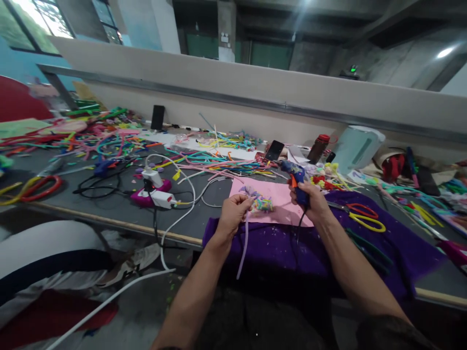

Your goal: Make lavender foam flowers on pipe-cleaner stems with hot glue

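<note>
My left hand (233, 214) pinches a lilac pipe cleaner stem (243, 243) that hangs down over the purple felt (277, 248); its top carries a small multicoloured fuzzy bundle (260, 202). My right hand (310, 199) grips a blue hot glue gun (296, 177) with an orange trigger, its nozzle pointing left and away, just right of the bundle. Both hands hover over a pink sheet (280, 204) lying on the felt.
Scissors with red and yellow handles (365, 216) lie right of my right hand. A white power strip (158, 194) with cords sits to the left. Piles of coloured pipe cleaners (109, 141) cover the grey table. A phone (274, 150), a brown bottle (318, 147) and a white kettle (355, 148) stand behind.
</note>
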{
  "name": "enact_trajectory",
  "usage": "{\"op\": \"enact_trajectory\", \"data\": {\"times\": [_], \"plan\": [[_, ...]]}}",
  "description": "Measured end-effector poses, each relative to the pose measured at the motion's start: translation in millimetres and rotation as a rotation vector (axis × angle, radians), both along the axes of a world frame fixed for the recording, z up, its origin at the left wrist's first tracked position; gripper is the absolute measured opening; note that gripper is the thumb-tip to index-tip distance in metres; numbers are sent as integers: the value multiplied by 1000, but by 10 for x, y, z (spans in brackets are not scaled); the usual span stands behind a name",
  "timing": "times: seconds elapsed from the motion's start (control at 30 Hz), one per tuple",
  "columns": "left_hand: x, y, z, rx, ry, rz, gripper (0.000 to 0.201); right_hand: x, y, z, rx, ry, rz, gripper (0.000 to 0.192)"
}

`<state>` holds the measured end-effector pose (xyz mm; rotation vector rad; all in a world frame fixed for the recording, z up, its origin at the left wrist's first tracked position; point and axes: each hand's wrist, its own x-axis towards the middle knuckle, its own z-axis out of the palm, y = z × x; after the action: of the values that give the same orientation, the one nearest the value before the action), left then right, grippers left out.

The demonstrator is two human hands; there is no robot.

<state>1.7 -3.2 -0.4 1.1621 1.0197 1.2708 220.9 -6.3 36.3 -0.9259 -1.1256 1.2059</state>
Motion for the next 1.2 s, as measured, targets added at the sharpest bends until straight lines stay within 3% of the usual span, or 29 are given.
{"op": "enact_trajectory", "data": {"times": [0.13,0.37,0.63,0.93,1.2], "plan": [[7,22,-42,111,142,101,23,-106,-100,28,71,22,7,23],[1,46,-92,235,425,236,17,-151,-258,92,116,-194,108,15],[-5,58,-121,287,463,251,15,-231,-385,5,177,-500,125,23],[-7,62,-141,301,567,303,17,-269,-551,-193,411,-903,-122,26],[0,38,-124,329,617,324,17,-307,-561,-231,413,-1043,-184,23]]}}
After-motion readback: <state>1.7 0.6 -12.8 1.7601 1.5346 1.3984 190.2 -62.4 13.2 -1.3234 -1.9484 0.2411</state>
